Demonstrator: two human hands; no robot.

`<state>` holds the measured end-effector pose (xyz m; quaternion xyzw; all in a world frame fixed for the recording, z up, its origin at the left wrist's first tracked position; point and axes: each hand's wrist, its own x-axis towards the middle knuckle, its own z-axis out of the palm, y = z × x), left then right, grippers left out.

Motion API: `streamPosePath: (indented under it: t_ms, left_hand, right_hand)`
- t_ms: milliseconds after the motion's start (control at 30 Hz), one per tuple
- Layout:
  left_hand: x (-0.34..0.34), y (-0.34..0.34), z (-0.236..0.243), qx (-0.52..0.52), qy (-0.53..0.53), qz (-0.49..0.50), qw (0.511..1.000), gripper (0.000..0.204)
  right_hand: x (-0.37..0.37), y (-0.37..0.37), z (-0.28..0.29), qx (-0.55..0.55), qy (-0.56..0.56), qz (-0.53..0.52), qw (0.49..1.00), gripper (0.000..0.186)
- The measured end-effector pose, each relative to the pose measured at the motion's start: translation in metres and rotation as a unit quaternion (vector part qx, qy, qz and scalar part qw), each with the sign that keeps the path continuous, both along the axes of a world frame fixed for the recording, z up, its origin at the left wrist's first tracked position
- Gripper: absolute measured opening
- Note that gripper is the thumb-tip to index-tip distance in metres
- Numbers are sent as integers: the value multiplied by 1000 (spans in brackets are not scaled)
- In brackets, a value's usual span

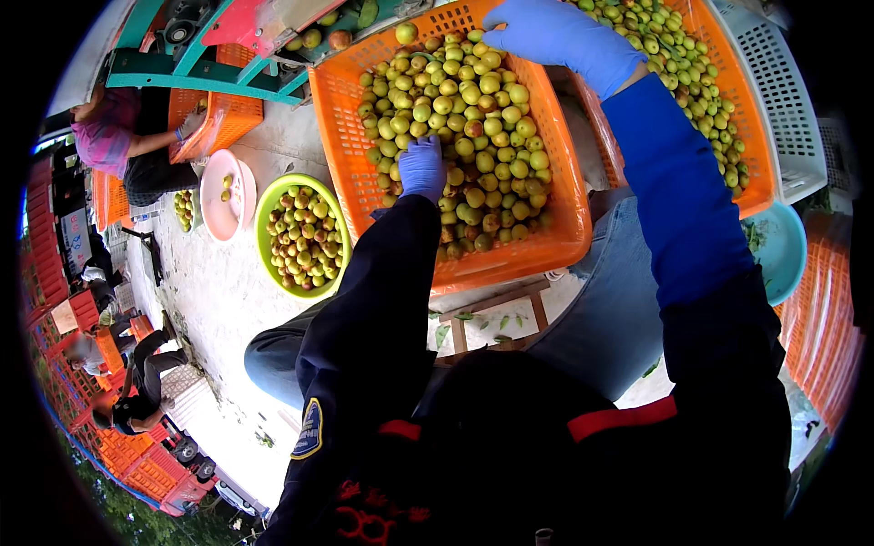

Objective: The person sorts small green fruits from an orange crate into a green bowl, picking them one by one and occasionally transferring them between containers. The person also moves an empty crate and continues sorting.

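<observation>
Touching jujubes point(501, 173): left hand point(422, 170), fingers bent into the pile; unclear whether they pinch one.
Right hand point(564, 41): over the orange crate's point(523, 264) far right corner, fingers pointing left; grip unclear.
Arms: both reach forward, the right farther.
Jujubes: heaped inside the crate, uncountable.
Basins: one lime-green point(305, 292), one pink point(218, 214).

The orange crate point(566, 173) is of plastic, with many small holes in its walls, and it stands with its open side up, a little turned. Inside lie many small round fruits point(492, 127), loosely heaped. Their skin is mostly yellow-green, and some carry reddish-brown patches. One yellow-green fruit point(406, 34) sits slightly apart, near the far wall.
</observation>
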<state>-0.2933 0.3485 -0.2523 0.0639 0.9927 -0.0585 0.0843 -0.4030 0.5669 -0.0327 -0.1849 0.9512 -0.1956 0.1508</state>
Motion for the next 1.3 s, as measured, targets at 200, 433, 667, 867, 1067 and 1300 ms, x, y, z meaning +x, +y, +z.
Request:
streamPosePath:
  t_ms: [200,433,667,867,1067,1300]
  left_hand:
    - [2,-21,68,194,-31,85,977,27]
    - [122,-214,233,232,240,225,915,23]
    - [450,-399,209,83,170,567,802,15]
    - [593,-366,144,25,-126,726,675,109]
    - [450,-388,183,69,167,595,783,55]
    - [151,-185,225,228,221,111,942,36]
  right_hand:
    - [2,15,1,-71,31,29,997,30]
    - [5,14,2,-89,4,30,996,30]
    - [-5,17,-23,-37,66,58,995,25]
    - [-8,27,-41,-87,65,80,991,26]
    - [-2,10,-29,-51,41,90,994,25]
    - [-7,15,-26,-61,40,72,995,26]
